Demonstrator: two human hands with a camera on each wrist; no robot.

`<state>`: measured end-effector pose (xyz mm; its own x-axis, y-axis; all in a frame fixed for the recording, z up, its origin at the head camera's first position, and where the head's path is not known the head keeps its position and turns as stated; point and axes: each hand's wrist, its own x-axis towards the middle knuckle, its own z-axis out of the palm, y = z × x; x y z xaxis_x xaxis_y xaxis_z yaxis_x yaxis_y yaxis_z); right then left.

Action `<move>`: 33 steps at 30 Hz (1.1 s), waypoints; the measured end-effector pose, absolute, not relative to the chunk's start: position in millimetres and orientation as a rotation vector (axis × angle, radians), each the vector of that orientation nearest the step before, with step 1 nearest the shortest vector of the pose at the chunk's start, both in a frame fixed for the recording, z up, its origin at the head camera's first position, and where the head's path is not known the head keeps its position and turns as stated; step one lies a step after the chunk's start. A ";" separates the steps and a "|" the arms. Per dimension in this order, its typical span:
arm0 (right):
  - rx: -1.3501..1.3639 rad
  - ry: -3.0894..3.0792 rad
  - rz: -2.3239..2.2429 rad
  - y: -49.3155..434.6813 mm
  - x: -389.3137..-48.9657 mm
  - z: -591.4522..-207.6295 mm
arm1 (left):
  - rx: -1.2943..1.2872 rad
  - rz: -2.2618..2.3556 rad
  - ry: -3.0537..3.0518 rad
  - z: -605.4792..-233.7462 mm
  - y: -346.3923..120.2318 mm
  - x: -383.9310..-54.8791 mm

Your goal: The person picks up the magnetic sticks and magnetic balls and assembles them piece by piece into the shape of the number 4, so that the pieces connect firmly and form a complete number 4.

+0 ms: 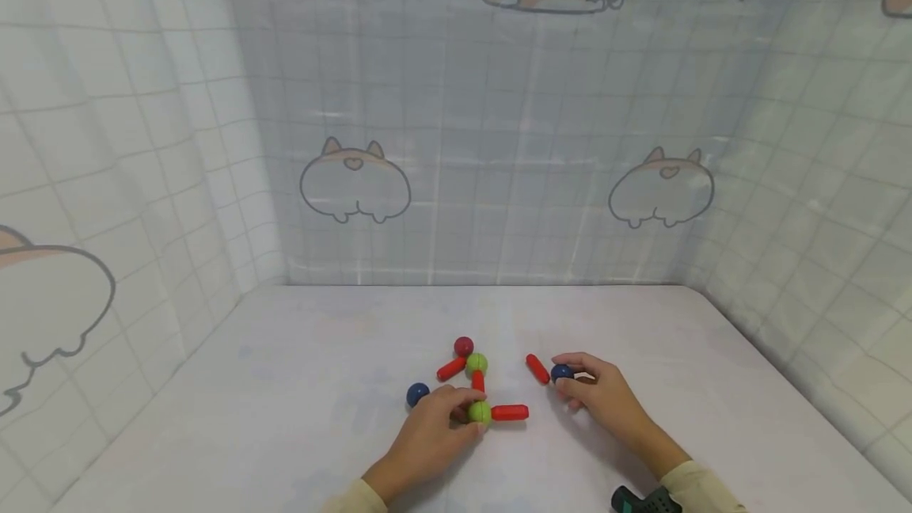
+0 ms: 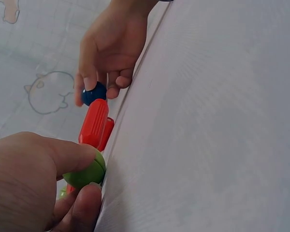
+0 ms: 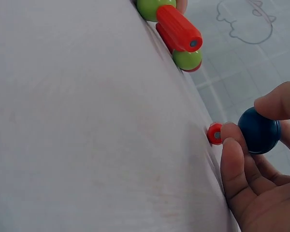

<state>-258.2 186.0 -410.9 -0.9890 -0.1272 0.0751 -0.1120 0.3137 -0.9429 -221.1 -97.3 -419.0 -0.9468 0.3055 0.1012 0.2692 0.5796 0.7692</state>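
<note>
Risks, near first: twist of left hand [image 1: 433,427] could unseat red ridged plastic-looking rod [image 1: 510,412] from lime-green plastic-looking ball [image 1: 480,414]. Farther: smooth dark-blue ball [image 1: 562,373] might slip from right hand [image 1: 604,393], round surface giving little hold; brushing fingers might roll second red rod [image 1: 537,369].
Left thumb, fingers clamped on green ball, rod jutting at 3 o'clock.
Right thumb, fingertips pinch blue ball, hand's 10 o'clock; second rod just beside, ball's 9 o'clock, contact unclear.

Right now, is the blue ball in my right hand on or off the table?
Off: the right wrist view shows the blue ball pinched in your right hand, fingers between it and the table.
</note>
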 end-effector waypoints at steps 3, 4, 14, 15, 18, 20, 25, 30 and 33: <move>-0.219 2.530 -1.818 185.2 -255.6 -408.7 | 0.509 1.334 2.746 -419.1 -98.1 -221.9; -0.211 2.530 -1.816 185.0 -255.1 -408.4 | 0.511 1.336 2.744 -418.9 -98.4 -222.1; -0.177 2.522 -1.805 184.9 -249.0 -404.9 | 0.489 1.321 2.770 -414.0 -97.4 -221.6; -0.184 2.519 -1.799 185.7 -248.5 -405.1 | 0.481 1.320 2.769 -414.0 -96.9 -221.3; -0.224 2.503 -1.778 188.2 -247.0 -406.1 | 0.463 1.314 2.766 -414.1 -95.1 -221.0; -0.281 2.487 -1.776 189.3 -246.6 -407.4 | 0.452 1.311 2.765 -414.7 -95.0 -221.4; -0.396 2.436 -1.764 191.3 -245.5 -409.2 | 0.454 1.302 2.772 -415.2 -95.4 -221.6; -0.410 2.418 -1.733 190.8 -244.6 -409.5 | 0.459 1.311 2.763 -416.0 -95.8 -220.2; -0.405 2.424 -1.724 189.5 -245.8 -409.4 | 0.463 1.317 2.773 -415.6 -95.8 -220.2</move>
